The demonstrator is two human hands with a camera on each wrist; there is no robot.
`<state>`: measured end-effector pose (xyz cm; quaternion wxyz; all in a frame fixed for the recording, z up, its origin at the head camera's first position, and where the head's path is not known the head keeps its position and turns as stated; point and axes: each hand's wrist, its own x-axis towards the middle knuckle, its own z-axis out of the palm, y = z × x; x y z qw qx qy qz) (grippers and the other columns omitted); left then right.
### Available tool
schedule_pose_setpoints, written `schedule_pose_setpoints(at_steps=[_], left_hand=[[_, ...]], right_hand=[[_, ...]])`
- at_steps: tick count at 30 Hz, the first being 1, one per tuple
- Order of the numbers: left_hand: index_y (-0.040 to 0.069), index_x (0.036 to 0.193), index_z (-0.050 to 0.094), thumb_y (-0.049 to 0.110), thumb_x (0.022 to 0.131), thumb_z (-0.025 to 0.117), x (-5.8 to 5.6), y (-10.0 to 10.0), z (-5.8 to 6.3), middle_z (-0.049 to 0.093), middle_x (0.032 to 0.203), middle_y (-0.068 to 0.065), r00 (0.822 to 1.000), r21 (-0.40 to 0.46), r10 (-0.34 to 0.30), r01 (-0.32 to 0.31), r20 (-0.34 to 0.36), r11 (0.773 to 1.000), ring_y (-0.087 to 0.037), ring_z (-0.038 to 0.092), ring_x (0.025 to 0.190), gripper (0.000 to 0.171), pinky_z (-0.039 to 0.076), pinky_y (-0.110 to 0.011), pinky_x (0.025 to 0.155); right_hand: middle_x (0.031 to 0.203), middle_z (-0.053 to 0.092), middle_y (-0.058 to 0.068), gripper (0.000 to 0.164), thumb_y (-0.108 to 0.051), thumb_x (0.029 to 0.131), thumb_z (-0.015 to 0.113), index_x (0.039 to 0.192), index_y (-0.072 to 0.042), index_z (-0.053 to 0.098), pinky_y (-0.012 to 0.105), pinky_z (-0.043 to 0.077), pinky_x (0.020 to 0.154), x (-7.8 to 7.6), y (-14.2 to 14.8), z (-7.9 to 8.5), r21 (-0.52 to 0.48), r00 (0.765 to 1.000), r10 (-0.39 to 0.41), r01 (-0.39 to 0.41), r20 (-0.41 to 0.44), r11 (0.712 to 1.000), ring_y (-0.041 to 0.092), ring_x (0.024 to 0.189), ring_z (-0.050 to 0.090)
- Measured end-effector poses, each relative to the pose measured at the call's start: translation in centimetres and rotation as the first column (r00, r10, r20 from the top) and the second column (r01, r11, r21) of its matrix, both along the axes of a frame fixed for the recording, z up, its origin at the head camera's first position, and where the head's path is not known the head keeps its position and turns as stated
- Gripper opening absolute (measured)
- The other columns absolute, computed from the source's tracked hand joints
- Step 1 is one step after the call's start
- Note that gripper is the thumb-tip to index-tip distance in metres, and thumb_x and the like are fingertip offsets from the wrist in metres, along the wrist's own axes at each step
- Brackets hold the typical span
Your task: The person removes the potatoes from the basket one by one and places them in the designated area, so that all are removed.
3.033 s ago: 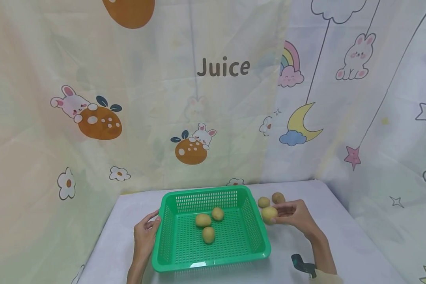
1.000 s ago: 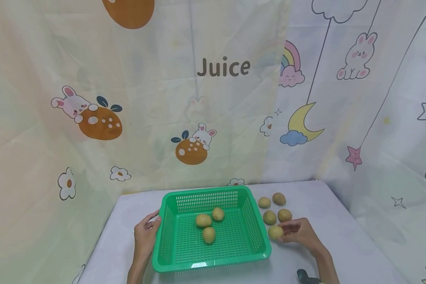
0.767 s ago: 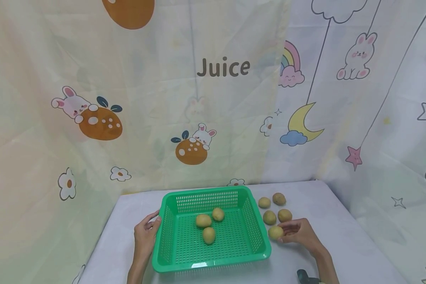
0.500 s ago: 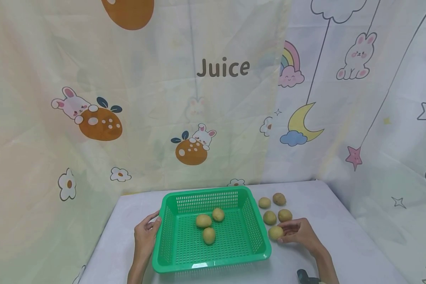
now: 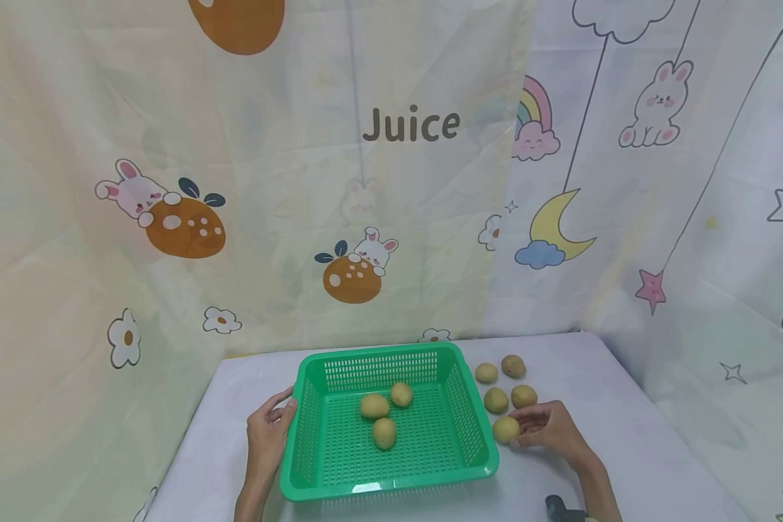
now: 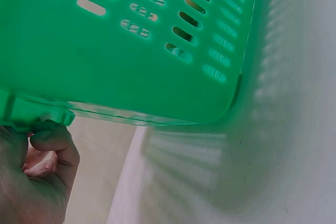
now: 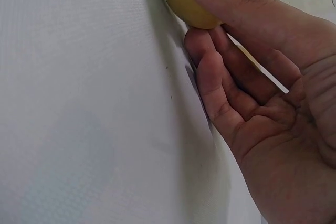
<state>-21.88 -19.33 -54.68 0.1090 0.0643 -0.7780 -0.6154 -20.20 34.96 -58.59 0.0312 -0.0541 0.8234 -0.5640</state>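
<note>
A green plastic basket with slotted walls takes up the middle of the table, with three potatoes on its floor. My left hand grips the basket's left rim; in the left wrist view its fingers curl up under the rim's edge. To the right of the basket, my right hand pinches a yellowish potato between thumb and fingers. The right wrist view shows the thumb across this potato close over the white cloth. Several other potatoes lie just beyond that hand.
A white cloth covers the table. Printed curtains with rabbits, flowers and the word Juice hang behind and at both sides. A dark device is at the right wrist.
Since three seconds ago, my right hand has shifted nearer to me along the basket's right side. Two potatoes it had covered now show. Over the last second both hands stay nearly still.
</note>
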Motion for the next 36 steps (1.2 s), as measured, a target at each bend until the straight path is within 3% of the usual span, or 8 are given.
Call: schedule_pose_setpoints(at_steps=[18,36], left_hand=[[0.002,0.147,0.064,0.02,0.113,0.061,0.0,0.0,0.1,0.081,0.105,-0.026,1.0,0.003,-0.002,0.002,0.003,1.0,-0.018,0.082,0.072,0.039,0.067,-0.029,0.064],[0.001,0.148,0.063,0.022,0.113,0.062,0.2,-0.1,0.1,0.081,0.107,-0.026,1.0,0.002,-0.009,0.009,0.006,1.0,-0.015,0.081,0.071,0.041,0.065,-0.025,0.063]], right_hand=[[0.114,0.082,0.022,0.052,-0.003,0.074,0.095,0.121,0.007,0.077,0.026,0.066,0.082,-0.3,0.1,0.1,0.057,0.999,0.002,-0.005,0.04,0.998,0.017,0.092,0.08],[0.111,0.082,0.016,0.052,-0.009,0.074,0.096,0.12,0.007,0.077,0.024,0.065,0.08,-0.2,-0.3,1.0,0.182,0.998,-0.006,-0.004,0.056,0.983,0.016,0.091,0.079]])
